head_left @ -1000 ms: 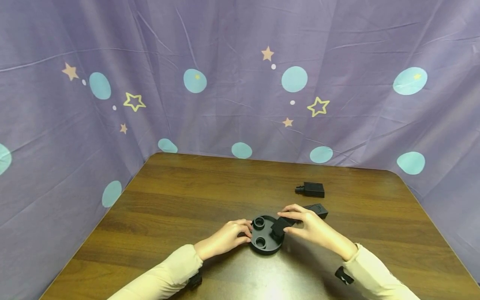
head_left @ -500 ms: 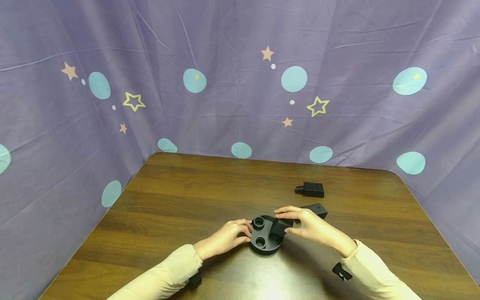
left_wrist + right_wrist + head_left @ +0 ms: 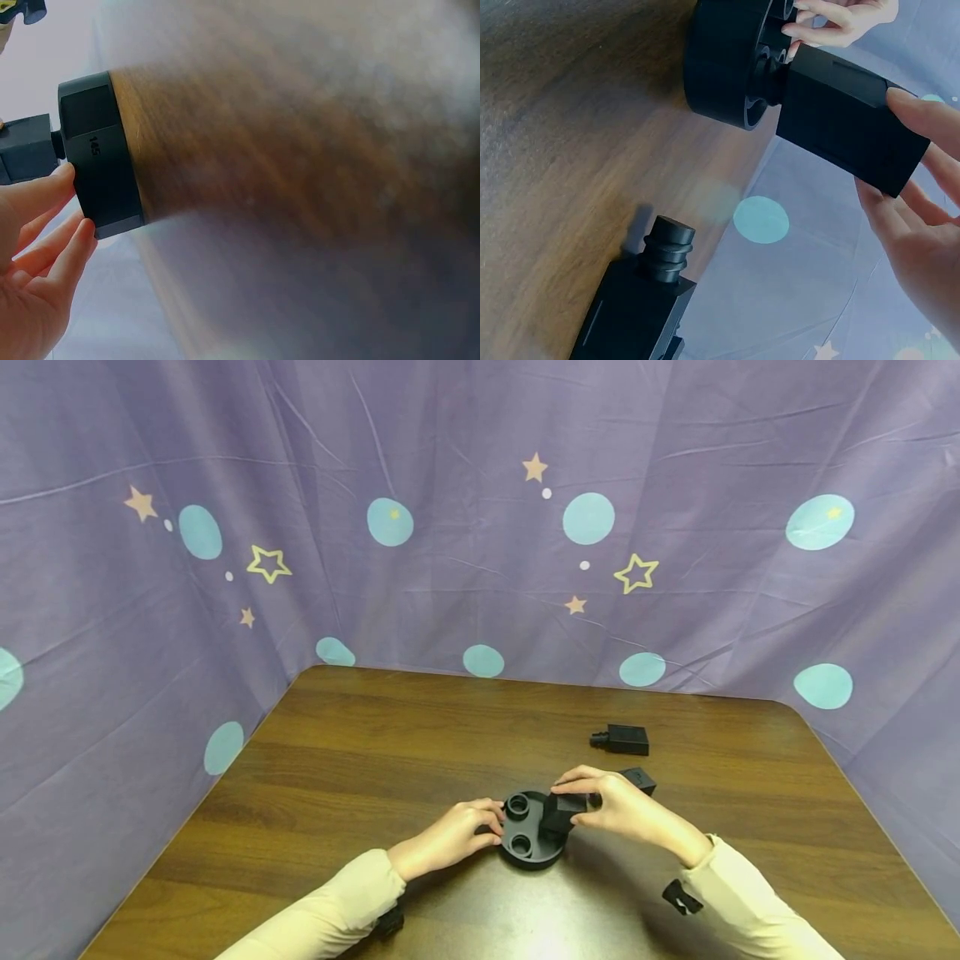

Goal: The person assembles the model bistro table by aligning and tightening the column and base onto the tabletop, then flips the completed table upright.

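A round black base (image 3: 536,857) with a raised rim and ring-shaped sockets sits on the table before me. My left hand (image 3: 453,837) holds it at its left side, thumb and fingertips on the rim. In the left wrist view the base's side (image 3: 105,169) bears the number 145. My right hand (image 3: 622,806) pinches a black rectangular block (image 3: 847,120) by its upper end. The block stands tilted over the base's right part, its narrow ridged neck (image 3: 769,79) at a socket. How deep the neck sits is hidden.
Beside the right hand lies another black block with a threaded neck (image 3: 667,247), partly covered in the head view. A similar block (image 3: 626,739) lies farther back. The wooden table (image 3: 390,727) meets a purple patterned curtain (image 3: 480,527) behind.
The pinched block has turned slightly at the base, and the right hand's fingers have shifted on it. The right wrist has moved a little up and left. The left hand and base stay still.
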The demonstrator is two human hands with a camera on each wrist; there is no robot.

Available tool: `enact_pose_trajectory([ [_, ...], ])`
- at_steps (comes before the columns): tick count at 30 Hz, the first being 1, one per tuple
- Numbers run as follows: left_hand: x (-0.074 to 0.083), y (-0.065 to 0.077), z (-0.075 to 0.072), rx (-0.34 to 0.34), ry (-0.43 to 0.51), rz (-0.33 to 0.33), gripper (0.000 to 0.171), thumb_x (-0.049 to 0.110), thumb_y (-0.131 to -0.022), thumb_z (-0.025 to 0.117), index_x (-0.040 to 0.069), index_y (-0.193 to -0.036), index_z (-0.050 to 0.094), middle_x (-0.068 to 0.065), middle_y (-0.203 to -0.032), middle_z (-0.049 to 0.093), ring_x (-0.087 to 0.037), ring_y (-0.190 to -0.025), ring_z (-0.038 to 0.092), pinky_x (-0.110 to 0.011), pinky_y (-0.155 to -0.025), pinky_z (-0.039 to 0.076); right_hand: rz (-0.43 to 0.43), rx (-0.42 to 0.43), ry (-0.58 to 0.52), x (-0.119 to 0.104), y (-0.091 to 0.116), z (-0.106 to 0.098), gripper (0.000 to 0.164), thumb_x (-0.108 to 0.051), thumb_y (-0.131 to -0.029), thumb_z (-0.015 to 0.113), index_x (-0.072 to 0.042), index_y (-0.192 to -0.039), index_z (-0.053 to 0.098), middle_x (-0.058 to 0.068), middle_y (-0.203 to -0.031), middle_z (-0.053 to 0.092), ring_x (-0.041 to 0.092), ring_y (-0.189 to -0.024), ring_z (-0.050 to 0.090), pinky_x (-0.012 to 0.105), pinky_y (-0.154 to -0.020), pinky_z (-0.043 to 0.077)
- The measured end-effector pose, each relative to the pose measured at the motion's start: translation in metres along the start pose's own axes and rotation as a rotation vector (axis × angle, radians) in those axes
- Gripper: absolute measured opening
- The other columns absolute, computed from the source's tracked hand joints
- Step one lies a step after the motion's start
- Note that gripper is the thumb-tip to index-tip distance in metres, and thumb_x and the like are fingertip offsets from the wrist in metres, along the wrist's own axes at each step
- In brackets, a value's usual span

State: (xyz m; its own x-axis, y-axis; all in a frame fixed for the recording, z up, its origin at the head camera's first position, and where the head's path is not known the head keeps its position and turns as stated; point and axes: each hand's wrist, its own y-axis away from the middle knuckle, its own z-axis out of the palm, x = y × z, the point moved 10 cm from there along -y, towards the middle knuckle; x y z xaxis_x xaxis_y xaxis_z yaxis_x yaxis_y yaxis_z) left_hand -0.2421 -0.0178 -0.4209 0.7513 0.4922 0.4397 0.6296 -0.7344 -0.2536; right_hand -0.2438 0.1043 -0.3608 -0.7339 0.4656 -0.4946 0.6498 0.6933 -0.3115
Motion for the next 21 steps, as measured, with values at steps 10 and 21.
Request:
enact_pose_trajectory([
  [10,0.000,-0.001,0.000,0.004,-0.003,0.010,0.006,0.010,-0.079,0.064,0.005,-0.080,0.067,-0.007,-0.098,0.061,-0.022,-0.106,0.054,-0.026,-0.089,0.043,-0.007,-0.009,0.053,0.000,-0.001,0.006,0.038,-0.006,-0.073,0.070,-0.003,-0.109,0.062,0.008,-0.109,0.058,0.019,-0.097,0.055,0.029,-0.076,0.048],
  [21,0.000,0.000,0.001,0.001,-0.005,0.008,0.005,0.009,-0.078,0.065,0.005,-0.080,0.067,-0.007,-0.098,0.061,-0.023,-0.107,0.054,-0.027,-0.088,0.044,0.082,-0.118,0.015,0.010,0.004,0.013,0.049,-0.009,-0.069,0.072,-0.001,-0.115,0.058,0.012,-0.121,0.053,0.027,-0.111,0.049,0.036,-0.087,0.044],
])
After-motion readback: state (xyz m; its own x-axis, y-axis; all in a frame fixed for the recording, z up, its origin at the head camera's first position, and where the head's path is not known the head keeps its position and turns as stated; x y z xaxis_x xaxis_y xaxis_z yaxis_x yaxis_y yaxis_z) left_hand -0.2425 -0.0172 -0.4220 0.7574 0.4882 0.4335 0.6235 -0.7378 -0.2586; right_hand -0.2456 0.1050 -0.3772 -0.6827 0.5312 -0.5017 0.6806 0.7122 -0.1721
